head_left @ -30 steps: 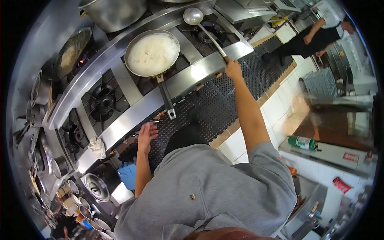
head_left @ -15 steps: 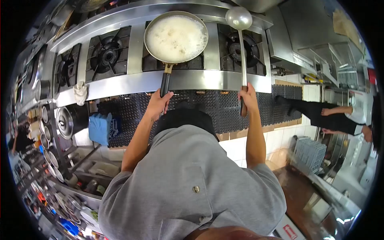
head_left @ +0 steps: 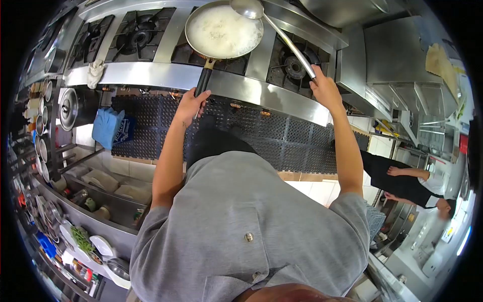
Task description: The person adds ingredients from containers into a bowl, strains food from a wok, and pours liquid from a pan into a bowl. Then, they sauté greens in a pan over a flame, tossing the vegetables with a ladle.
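My left hand (head_left: 192,104) is closed around the black handle of a frying pan (head_left: 189,43). Pale, foamy liquid (head_left: 221,31) fills the pan, which sits over a burner at the back of the view. My right hand (head_left: 326,89) grips a long-handled ladle (head_left: 284,38) near the lower end of its handle. The ladle's round metal bowl overlaps the pan's upper right rim in this view. Its handle slants down to the right across the neighbouring burner (head_left: 296,66).
More burners (head_left: 140,36) line the stove to the left, with a cloth (head_left: 95,74) on its front edge. A lidded pot (head_left: 75,108) and a blue bundle (head_left: 107,127) stand at the left. Another person (head_left: 402,176) in a dark apron stands at the right.
The ladle has swung left from above the right burner to the pan's upper right rim. My right hand has moved up and to the right. The left hand still holds the pan.
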Motion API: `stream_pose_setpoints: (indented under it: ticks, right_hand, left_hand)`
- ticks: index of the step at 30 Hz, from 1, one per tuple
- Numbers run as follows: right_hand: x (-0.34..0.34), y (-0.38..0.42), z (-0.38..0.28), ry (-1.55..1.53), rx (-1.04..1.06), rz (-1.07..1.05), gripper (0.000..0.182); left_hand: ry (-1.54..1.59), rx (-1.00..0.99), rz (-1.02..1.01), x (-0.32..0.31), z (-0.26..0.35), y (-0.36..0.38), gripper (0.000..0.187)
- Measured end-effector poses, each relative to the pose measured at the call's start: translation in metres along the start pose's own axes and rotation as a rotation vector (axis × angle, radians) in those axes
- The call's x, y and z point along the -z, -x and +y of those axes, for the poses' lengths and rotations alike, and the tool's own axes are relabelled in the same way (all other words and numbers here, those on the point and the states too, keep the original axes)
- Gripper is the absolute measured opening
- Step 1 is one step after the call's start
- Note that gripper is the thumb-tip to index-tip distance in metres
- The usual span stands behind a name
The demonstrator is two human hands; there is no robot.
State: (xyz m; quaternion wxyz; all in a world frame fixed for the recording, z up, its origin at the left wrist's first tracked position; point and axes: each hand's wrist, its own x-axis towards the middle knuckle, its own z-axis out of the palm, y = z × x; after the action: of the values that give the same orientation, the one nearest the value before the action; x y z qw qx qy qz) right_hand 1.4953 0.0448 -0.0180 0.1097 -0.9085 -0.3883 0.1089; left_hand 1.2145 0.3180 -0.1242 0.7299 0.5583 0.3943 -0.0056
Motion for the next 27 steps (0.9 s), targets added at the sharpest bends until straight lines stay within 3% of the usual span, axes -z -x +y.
stream_pose_setpoints:
  ticks: [8, 10, 11, 13, 14, 16, 20, 25, 27]
  right_hand:
    - [0.033, 0.055, -0.010, -0.106, 0.008, -0.195, 0.050]
    - [0.049, 0.071, -0.048, -0.378, -0.324, -0.503, 0.049]
    - [0.045, 0.076, -0.057, -0.378, -0.331, -0.502, 0.049]
    - [0.036, 0.085, -0.075, -0.928, -0.466, -0.603, 0.045]
    - [0.032, 0.088, -0.085, -0.935, -0.474, -0.594, 0.045]
    - [0.024, 0.092, -0.105, -1.518, -0.516, -0.748, 0.044]
    - [0.005, 0.100, -0.143, -1.902, -0.484, -0.648, 0.042]
    - [0.010, 0.091, -0.167, -1.920, -0.440, -0.506, 0.043]
    - [0.015, 0.090, -0.169, -1.757, -0.331, -0.389, 0.044]
  left_hand:
    - [0.034, -0.049, -0.018, 0.002, -0.010, -0.005, 0.029]
    - [0.061, -0.050, -0.036, 0.005, -0.012, -0.007, 0.029]
    - [0.089, -0.043, -0.047, 0.005, -0.012, -0.005, 0.030]
    - [0.106, -0.028, -0.069, 0.010, -0.014, 0.001, 0.032]
    - [0.143, -0.033, -0.037, 0.013, -0.016, 0.007, 0.031]
    - [0.235, -0.037, -0.012, 0.027, -0.030, 0.017, 0.035]
    - [0.324, 0.076, 0.081, 0.080, -0.064, 0.056, 0.033]
    - [0.326, 0.258, 0.209, 0.157, -0.130, 0.075, 0.026]
    - [0.313, 0.258, 0.255, 0.179, -0.155, 0.073, 0.027]
